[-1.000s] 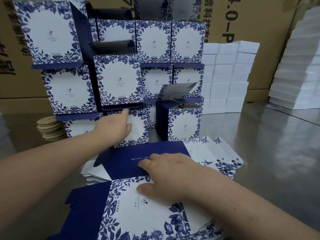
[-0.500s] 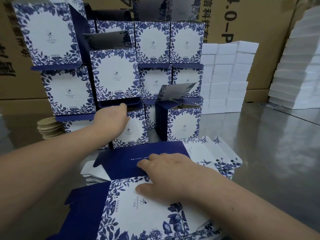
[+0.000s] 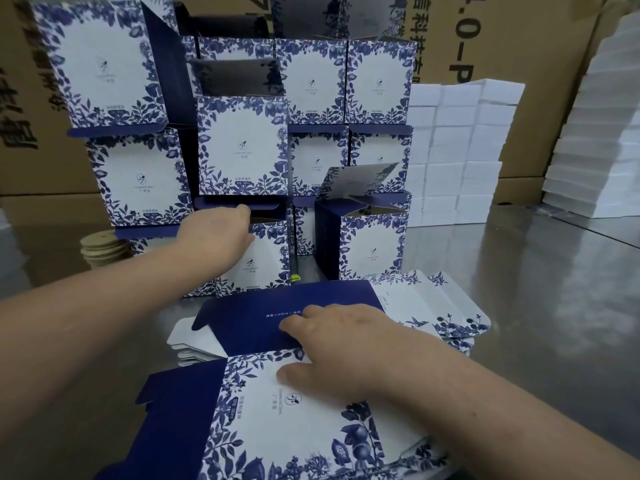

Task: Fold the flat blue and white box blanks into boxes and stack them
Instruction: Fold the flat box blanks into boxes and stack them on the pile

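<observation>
A wall of folded blue and white boxes stands at the back of the table. My left hand reaches to a folded box in the middle column, and its fingertips touch the dark blue flap under that box. The box sits slightly proud of its neighbours. Another folded box stands alone with its top flaps open. My right hand rests flat on the top flat blank of the pile in front of me, fingers on its dark blue panel.
White foam blocks are stacked at the back right, and more at the far right. A pile of round brown discs sits left of the boxes. Large cardboard cartons stand behind. The steel table extends to the right.
My left hand has moved up a little and the middle box it touches has risen with it. My right hand stays on the flat blank.
</observation>
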Available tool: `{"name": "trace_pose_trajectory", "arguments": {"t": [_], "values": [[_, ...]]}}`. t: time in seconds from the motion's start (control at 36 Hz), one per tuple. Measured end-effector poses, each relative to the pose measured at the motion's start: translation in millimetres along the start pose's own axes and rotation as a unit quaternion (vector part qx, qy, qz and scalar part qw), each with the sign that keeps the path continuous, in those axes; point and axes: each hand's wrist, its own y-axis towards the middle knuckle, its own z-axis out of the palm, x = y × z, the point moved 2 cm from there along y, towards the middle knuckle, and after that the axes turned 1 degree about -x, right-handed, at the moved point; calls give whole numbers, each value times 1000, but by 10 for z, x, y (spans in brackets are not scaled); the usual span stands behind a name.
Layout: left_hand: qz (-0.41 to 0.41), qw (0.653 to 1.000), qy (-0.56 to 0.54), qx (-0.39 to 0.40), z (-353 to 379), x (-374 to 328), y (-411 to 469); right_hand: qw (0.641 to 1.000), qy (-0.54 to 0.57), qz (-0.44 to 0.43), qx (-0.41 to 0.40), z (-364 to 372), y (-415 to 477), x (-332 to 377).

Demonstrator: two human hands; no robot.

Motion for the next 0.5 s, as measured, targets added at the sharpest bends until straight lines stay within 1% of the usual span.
{"name": "trace_pose_trajectory", "arguments": {"t": [0.11, 0.25, 0.5], "values": [[-14, 1000, 8, 8, 3, 4, -63, 1000, -2, 2, -5, 9, 7, 8], [-14, 999, 32, -17, 17, -10, -60, 1000, -2, 4, -3, 11, 7, 11], [-47, 997, 67, 4, 125, -23, -18, 1000, -4, 3, 1, 3, 3, 3]]}}
